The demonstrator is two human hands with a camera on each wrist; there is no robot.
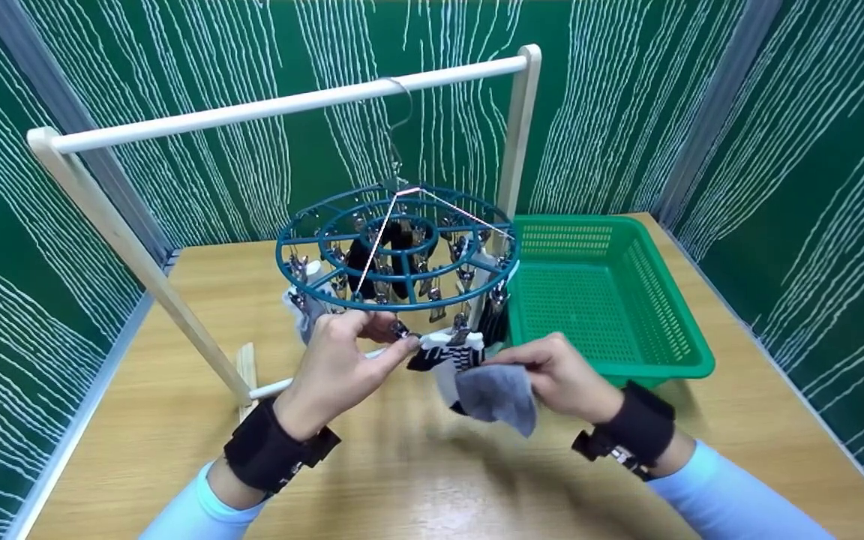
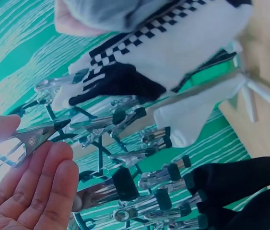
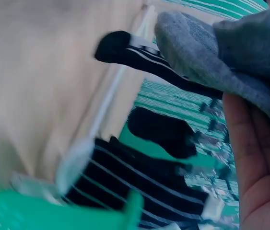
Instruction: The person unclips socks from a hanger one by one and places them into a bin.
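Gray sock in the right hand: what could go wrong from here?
1. The gray sock has no visible clip on it, only the right hand holding it, so it might drop onto the table.
2. The clip in the left hand is close to the checkered sock and could snag it.
3. The round hanger hangs by one hook, so a tug may swing or tilt it.

You have room over the near tabletop (image 1: pixel 387 484); farther on, the clip ring (image 1: pixel 409 306) (black socks (image 1: pixel 359 268) hang beneath) bars you, the green basket (image 1: pixel 649 371) rightward.
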